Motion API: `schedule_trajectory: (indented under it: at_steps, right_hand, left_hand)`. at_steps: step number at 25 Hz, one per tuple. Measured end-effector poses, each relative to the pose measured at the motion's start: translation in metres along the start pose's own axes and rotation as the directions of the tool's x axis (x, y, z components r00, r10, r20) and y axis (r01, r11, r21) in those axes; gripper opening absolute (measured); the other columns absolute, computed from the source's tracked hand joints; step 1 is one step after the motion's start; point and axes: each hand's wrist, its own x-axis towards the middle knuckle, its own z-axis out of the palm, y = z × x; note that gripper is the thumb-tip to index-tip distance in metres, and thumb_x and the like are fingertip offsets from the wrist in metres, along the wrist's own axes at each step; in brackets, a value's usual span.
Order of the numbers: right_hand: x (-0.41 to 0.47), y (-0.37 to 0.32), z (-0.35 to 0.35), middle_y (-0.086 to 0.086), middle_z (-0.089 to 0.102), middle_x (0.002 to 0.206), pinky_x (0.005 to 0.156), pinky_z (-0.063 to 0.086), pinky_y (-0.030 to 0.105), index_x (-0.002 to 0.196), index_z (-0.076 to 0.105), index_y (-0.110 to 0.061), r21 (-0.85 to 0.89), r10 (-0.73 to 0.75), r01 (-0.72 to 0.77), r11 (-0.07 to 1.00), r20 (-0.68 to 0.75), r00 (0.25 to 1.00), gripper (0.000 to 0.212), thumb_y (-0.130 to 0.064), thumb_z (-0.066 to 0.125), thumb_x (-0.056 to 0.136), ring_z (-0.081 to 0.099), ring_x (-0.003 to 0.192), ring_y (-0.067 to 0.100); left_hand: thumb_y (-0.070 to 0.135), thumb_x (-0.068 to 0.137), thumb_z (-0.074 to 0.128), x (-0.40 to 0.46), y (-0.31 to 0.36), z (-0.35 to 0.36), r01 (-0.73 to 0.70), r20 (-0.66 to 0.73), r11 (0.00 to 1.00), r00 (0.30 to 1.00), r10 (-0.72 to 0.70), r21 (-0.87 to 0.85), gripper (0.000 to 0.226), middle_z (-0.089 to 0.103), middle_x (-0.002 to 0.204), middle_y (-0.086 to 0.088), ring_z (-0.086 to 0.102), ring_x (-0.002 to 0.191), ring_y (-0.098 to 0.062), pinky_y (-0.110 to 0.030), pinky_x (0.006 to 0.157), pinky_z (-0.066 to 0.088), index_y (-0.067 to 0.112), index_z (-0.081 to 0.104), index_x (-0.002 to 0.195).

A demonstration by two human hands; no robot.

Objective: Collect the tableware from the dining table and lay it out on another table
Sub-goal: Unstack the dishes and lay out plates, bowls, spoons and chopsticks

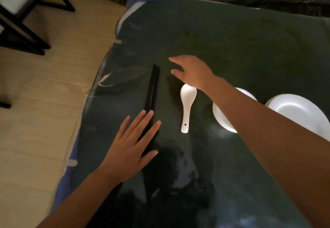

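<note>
On a dark green bench [232,49], black chopsticks [152,86] lie lengthwise. The left hand [132,145] rests flat over their near end, fingers straight and slightly spread. The right hand [192,72] hovers beyond a white spoon [186,106], fingers loosely extended, holding nothing. White bowls [223,118] and a plate [300,113] sit to the right.

We see black chopsticks [152,86], a white spoon [187,105] and white bowls [296,113] at right on our dark green table [223,40]; beige floor [44,88] at left
</note>
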Motion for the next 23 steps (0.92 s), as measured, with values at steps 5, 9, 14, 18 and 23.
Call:
schedule_trajectory:
  at_steps: [5,9,14,18,23]
  right_hand:
    - [0.020,-0.031,0.041,0.002,-0.001,0.159,0.116,0.016,0.043,0.148,0.004,-0.015,-0.287,-0.129,0.213,0.934,0.283,0.950,0.067,-0.047,0.030,0.096,0.000,0.146,0.019]
    - [0.026,-0.024,0.045,-0.001,-0.006,0.159,0.116,0.011,0.044,0.148,-0.001,-0.018,-0.334,-0.108,0.212,0.918,0.304,0.947,0.065,-0.050,0.023,0.096,-0.003,0.146,0.016]
    - [0.025,-0.016,0.047,-0.003,-0.012,0.158,0.118,0.008,0.045,0.147,-0.008,-0.022,-0.378,-0.085,0.198,0.905,0.295,0.952,0.064,-0.052,0.016,0.096,-0.008,0.145,0.015]
    - [0.028,-0.015,0.038,0.001,-0.005,0.159,0.117,0.013,0.044,0.148,0.001,-0.025,-0.313,-0.120,0.228,0.922,0.328,0.937,0.064,-0.052,0.026,0.095,-0.002,0.146,0.019]
    - [0.037,-0.012,0.017,0.006,0.026,0.153,0.110,0.029,0.044,0.142,0.033,-0.025,-0.202,-0.163,0.237,0.950,0.325,0.932,0.058,-0.039,0.053,0.089,0.019,0.139,0.029]
  left_hand:
    - [0.055,0.092,0.019,-0.008,-0.009,0.016,0.070,0.206,0.996,0.975,-0.080,0.058,0.071,0.017,0.155,-0.008,0.015,0.143,-0.024,-0.047,0.114,0.023,0.011,0.014,0.146]
    - [0.055,0.090,0.026,0.002,-0.012,0.021,0.076,0.169,0.995,0.982,-0.086,0.065,0.071,0.021,0.154,-0.010,0.020,0.141,-0.024,-0.046,0.111,0.022,0.009,0.023,0.145]
    - [0.058,0.089,0.029,0.007,-0.011,0.017,0.049,0.178,0.998,0.983,-0.056,0.041,0.070,0.024,0.153,-0.008,0.020,0.141,-0.027,-0.050,0.109,0.030,0.015,0.024,0.145]
    - [0.069,0.079,0.038,-0.001,-0.023,0.017,-0.090,0.199,0.996,0.976,0.089,-0.003,0.083,0.008,0.158,-0.007,0.005,0.145,-0.024,-0.050,0.112,0.014,0.029,0.013,0.148]
    - [0.055,0.080,0.052,0.000,-0.040,0.012,-0.214,0.149,0.971,0.962,0.228,-0.105,0.066,0.030,0.151,-0.011,0.019,0.141,-0.022,-0.045,0.110,0.022,0.022,0.043,0.137]
